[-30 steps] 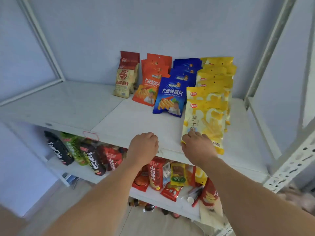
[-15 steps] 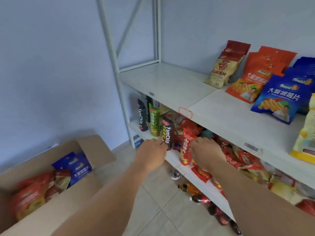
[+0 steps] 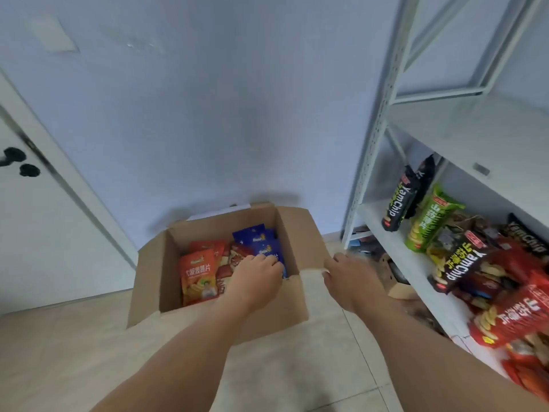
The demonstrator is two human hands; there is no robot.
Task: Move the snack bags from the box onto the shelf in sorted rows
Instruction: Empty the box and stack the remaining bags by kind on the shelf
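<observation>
Brown box (image 3: 291, 295), orange bag (image 3: 197, 276), blue bags (image 3: 261, 242)

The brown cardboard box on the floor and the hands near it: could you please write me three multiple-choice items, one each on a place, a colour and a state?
1. Where does the brown cardboard box stand?
A. on the floor, left of the white metal shelf unit
B. on the shelf
C. on a table

2. What colour are the snack bags at the box's far right?
A. yellow
B. blue
C. green

3. What is the right hand doing?
A. holding a bag
B. hanging over the box's right flap, holding no bag
C. resting on the shelf

Answers:
1 A, the box sits on the tiles.
2 B, the blue snack bags lie beyond the left hand.
3 B, no bag shows in its grip.
</observation>
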